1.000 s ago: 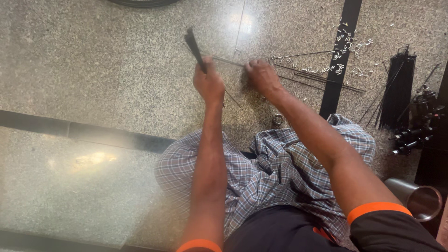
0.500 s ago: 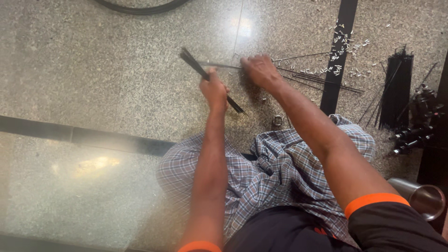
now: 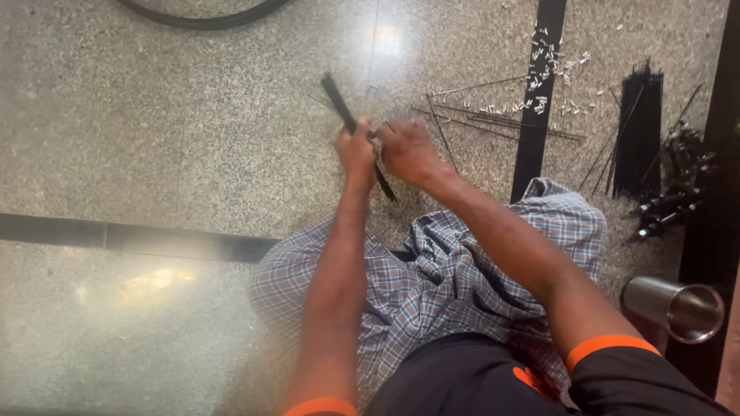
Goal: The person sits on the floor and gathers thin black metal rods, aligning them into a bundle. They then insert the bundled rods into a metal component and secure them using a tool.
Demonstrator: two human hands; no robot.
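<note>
My left hand (image 3: 355, 149) grips a bundle of thin black spokes (image 3: 339, 98) that slants from upper left down to the right, its lower end poking out below my hands. My right hand (image 3: 409, 151) is closed right beside the left one, its fingers on the same bundle. Both hands are held over the speckled stone floor, just ahead of my checked cloth wrap (image 3: 455, 270).
Loose thin spokes (image 3: 493, 119) and several small silver nipples (image 3: 543, 96) lie scattered on the floor ahead right. Another black spoke bundle (image 3: 638, 115) and dark parts (image 3: 669, 202) lie at right. A steel cup (image 3: 678, 306) rests on its side. A black tyre arc (image 3: 202, 17) curves at the top.
My right hand has come left from the loose spokes to join the left hand on the bundle. The bundle has shifted and stands a little steeper.
</note>
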